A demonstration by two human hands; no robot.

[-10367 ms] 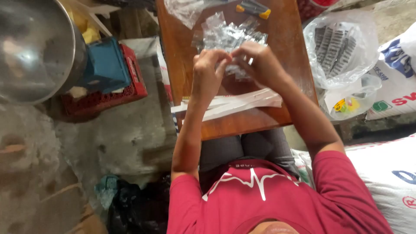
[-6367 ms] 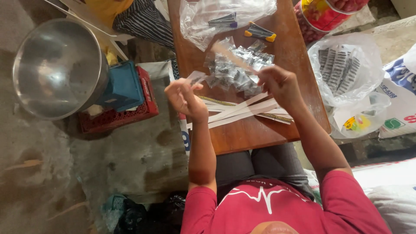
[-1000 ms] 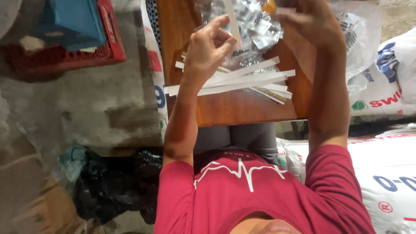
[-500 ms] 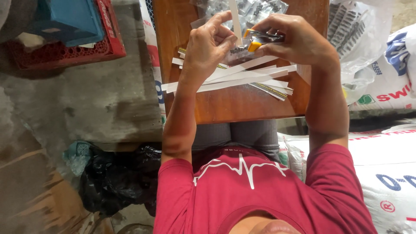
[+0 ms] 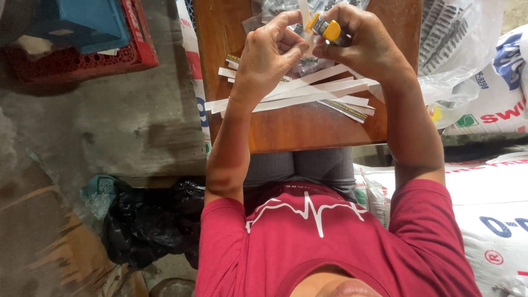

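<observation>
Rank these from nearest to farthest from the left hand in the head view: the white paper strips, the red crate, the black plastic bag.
From the left hand:
1. White paper strips, on the wooden table just under the wrist.
2. Red crate, on the floor at the picture's left.
3. Black plastic bag, on the floor beside the person's elbow.

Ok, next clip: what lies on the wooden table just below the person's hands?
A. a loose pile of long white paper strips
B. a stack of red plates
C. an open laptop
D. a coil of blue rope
A. A loose pile of long white paper strips lies crisscrossed on the wooden table, just under the left hand and the right hand, which has a small yellow and black tool in its grip.
</observation>
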